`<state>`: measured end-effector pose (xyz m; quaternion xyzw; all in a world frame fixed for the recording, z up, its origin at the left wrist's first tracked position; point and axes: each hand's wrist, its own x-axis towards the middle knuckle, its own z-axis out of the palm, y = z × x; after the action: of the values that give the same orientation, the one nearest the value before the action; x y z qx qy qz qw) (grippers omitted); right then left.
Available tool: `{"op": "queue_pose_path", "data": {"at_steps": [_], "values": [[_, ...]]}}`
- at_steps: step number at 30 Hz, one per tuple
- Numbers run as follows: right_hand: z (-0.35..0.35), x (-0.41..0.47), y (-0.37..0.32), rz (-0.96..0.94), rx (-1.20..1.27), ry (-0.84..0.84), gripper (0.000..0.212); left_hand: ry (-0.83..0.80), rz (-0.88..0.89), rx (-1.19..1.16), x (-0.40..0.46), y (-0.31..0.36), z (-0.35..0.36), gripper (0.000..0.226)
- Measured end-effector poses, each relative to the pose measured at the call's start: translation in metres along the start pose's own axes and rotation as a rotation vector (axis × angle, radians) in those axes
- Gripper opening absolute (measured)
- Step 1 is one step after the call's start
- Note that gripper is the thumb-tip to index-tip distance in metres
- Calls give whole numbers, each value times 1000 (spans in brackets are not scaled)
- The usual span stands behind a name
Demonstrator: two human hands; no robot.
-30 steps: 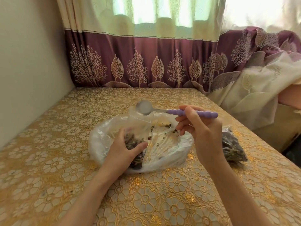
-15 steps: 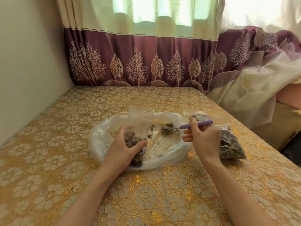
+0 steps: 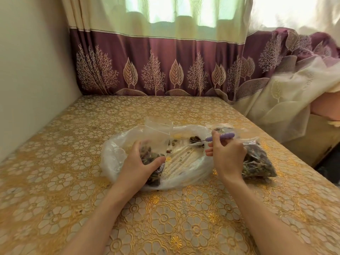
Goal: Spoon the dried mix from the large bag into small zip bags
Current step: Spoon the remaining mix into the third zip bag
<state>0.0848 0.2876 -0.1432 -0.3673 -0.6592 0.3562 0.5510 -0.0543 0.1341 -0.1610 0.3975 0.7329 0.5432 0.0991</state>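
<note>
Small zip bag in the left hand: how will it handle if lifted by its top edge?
Probably floppy: the small zip bag is thin clear film. Likely bottom-heavy, since the dried mix sits low by the left hand and the top looks empty. It may sag and swing.

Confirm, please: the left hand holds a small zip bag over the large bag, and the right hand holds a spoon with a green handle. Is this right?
Not quite. The head view shows the spoon in the right hand has a purple handle, not green. The rest stands: the left hand holds the small zip bag over the large bag.
</note>
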Motion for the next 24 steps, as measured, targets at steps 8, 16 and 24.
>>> {"op": "queue_pose_path", "data": {"at_steps": [8, 16, 24], "values": [[0, 0, 6, 345, 298, -84, 21, 0, -13, 4, 0, 0, 0, 55], [-3, -1, 0, 461, 495, -117, 25, 8, -16, 17, 0, -1, 0, 55], [-11, -7, -26, 291, 611, -154, 35, 15, -8, 18, 0, -1, 0, 56]]}}
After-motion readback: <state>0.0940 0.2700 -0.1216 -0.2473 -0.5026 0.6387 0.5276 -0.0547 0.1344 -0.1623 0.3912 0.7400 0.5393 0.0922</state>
